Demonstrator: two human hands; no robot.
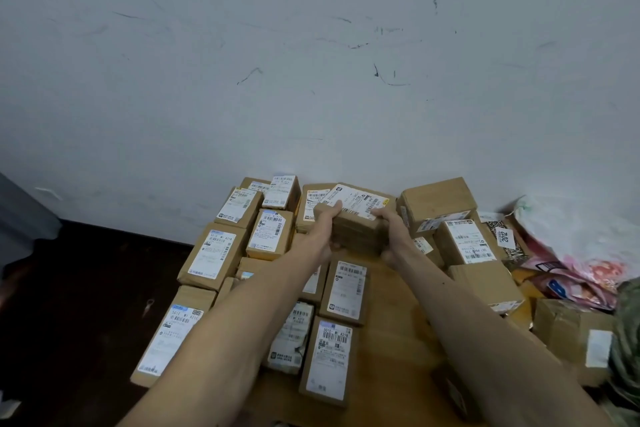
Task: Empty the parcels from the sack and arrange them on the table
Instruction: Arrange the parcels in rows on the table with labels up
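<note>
I hold a brown cardboard parcel [356, 218] with a white shipping label between both hands, above the far middle of the wooden table [391, 319]. My left hand [323, 229] grips its left end, thumb on top. My right hand [393, 232] grips its right end. Several labelled brown parcels [214, 255] lie flat in rows on the table's left half. More boxes [436, 201] are stacked at the far right against the wall. A white sack [575, 232] lies crumpled at the right edge.
A scuffed pale wall [311, 62] stands just behind the table. Dark floor [79, 305] lies to the left. Pink and red soft packets [585, 274] and loose boxes [568, 333] pile up at the right beside the sack.
</note>
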